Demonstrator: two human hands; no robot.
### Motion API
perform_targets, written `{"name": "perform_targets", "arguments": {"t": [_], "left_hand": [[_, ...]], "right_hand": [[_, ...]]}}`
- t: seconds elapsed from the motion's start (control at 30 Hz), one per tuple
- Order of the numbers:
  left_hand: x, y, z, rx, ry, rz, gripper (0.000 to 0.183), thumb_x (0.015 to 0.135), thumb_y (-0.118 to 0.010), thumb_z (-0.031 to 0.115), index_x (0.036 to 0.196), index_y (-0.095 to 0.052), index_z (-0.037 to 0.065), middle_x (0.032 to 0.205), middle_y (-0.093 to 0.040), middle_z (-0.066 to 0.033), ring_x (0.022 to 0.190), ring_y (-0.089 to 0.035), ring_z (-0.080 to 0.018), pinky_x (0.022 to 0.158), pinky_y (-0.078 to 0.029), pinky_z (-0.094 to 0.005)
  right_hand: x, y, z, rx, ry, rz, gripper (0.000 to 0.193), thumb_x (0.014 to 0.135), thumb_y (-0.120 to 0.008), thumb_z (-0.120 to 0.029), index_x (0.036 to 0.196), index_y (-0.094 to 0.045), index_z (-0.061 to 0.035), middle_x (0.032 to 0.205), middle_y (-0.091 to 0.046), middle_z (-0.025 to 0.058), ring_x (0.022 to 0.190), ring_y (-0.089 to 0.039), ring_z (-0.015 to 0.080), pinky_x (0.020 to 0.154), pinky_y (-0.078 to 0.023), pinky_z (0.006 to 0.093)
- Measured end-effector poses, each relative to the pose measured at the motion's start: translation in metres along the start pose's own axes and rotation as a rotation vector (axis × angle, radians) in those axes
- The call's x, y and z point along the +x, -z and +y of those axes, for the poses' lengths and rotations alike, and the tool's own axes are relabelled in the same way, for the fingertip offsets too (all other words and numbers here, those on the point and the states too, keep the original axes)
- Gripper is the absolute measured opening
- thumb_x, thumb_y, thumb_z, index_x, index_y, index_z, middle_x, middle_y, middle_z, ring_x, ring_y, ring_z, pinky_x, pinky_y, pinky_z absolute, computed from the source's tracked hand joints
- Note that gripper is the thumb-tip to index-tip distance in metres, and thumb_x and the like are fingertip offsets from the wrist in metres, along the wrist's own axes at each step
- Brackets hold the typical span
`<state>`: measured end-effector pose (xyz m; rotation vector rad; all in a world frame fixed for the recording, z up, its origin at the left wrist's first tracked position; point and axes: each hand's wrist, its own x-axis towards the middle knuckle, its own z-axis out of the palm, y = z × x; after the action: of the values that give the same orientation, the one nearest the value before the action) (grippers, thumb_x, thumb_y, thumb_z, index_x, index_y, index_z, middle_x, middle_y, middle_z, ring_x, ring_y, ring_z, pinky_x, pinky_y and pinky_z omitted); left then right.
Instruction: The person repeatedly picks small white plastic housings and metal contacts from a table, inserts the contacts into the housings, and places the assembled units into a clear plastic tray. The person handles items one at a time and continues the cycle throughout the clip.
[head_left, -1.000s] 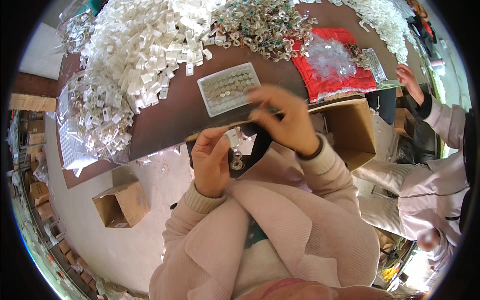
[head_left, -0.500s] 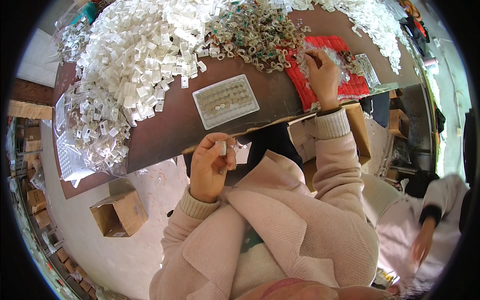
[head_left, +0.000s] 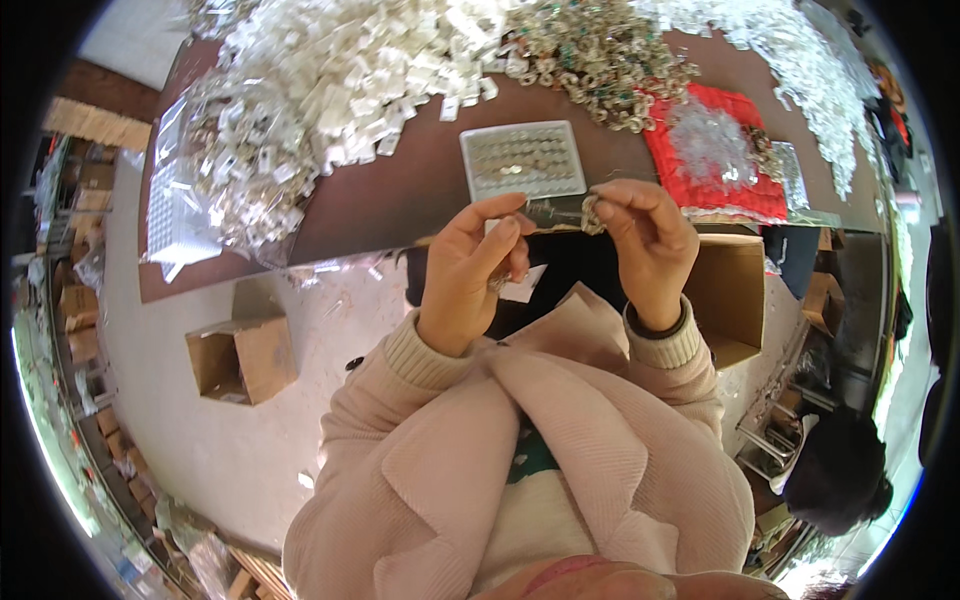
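Observation:
My left hand point(head_left: 470, 262) is closed in a pinch in front of the table edge. Between its thumb and forefinger is one end of a thin clear plastic piece point(head_left: 556, 212), perhaps a small bag. A bit of white shows by the same fingers, and something small and shiny sits under the curled ones, too small to name. My right hand point(head_left: 645, 240) pinches a small pale ring-shaped piece point(head_left: 592, 215) at the plastic's other end. Just beyond both hands lies a white tray point(head_left: 526, 190) with rows of small pale round pieces.
A heap of white plastic pieces point(head_left: 370, 80) covers the far left. Beside it lies a pile of ring-shaped pieces point(head_left: 600, 60). A red cloth point(head_left: 715, 195) bears crumpled clear film point(head_left: 708, 145). Stuffed clear bags point(head_left: 245, 160) lie left. Cardboard boxes point(head_left: 265, 360) stand below.
My right hand has come back from the red cloth toward my left hand, and a clear plastic piece now stretches between them. Both hands are nearer the tray. The view has shifted.

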<state>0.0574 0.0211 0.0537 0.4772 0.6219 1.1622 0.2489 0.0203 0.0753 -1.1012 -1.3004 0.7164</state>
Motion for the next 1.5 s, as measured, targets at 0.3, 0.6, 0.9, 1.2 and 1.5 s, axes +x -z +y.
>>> {"name": "perform_targets", "arguments": {"t": [0.3, 0.6, 0.9, 1.2, 1.5], "left_hand": [[-0.017, 0.014, 0.006, 0.260, -0.106, -0.044, 0.021, 0.093, -0.067, 0.001, 0.113, -0.064, -0.005, 0.091, -0.067, -0.0064, 0.063, -0.054, -0.0089, 0.055, -0.042, -0.0219], [-0.016, 0.016, 0.006, 0.343, -0.219, -0.021, 0.026, 0.092, -0.066, -0.002, 0.118, -0.065, -0.005, 0.099, -0.068, -0.0100, 0.066, -0.054, -0.0090, 0.056, -0.043, -0.0208], [-0.008, 0.032, 0.016, 0.315, -0.212, 0.072, 0.031, 0.094, -0.064, 0.000, 0.124, -0.063, -0.004, 0.102, -0.069, -0.0146, 0.066, -0.054, -0.0086, 0.057, -0.043, -0.0211], [-0.002, 0.051, 0.021, 0.232, -0.205, 0.104, 0.029, 0.095, -0.064, 0.002, 0.123, -0.064, -0.004, 0.100, -0.069, -0.0133, 0.066, -0.054, -0.0082, 0.057, -0.043, -0.0212], [0.001, 0.049, 0.034, 0.264, -0.223, 0.114, 0.024, 0.096, -0.064, 0.004, 0.119, -0.064, -0.002, 0.098, -0.068, -0.0116, 0.065, -0.053, -0.0082, 0.055, -0.042, -0.0211]], "right_hand": [[-0.013, -0.021, -0.024, -0.328, 0.191, -0.323, 0.029, 0.079, -0.072, 0.006, 0.107, -0.071, -0.0024, 0.098, -0.068, 0.0135, 0.080, -0.068, 0.0231, 0.069, -0.055, 0.0287], [-0.010, -0.031, -0.017, -0.434, 0.356, -0.388, 0.025, 0.080, -0.065, 0.006, 0.104, -0.069, -0.0014, 0.093, -0.068, 0.0130, 0.080, -0.068, 0.0279, 0.068, -0.056, 0.0337], [0.120, -0.067, 0.051, -0.190, -0.122, -0.336, 0.011, 0.091, -0.062, -0.001, 0.102, -0.064, 0.0021, 0.089, -0.069, 0.0098, 0.072, -0.068, 0.0130, 0.063, -0.055, 0.0296], [0.159, -0.100, 0.102, -0.295, -0.316, -0.289, 0.017, 0.094, -0.060, -0.003, 0.109, -0.062, 0.0055, 0.094, -0.065, 0.0094, 0.081, -0.065, 0.0137, 0.070, -0.059, 0.0242], [0.149, -0.068, 0.051, 0.036, -0.483, -0.274, 0.017, 0.098, -0.057, -0.007, 0.111, -0.060, 0.0039, 0.100, -0.067, 0.0105, 0.092, -0.070, 0.0193, 0.081, -0.057, 0.0255]]}}
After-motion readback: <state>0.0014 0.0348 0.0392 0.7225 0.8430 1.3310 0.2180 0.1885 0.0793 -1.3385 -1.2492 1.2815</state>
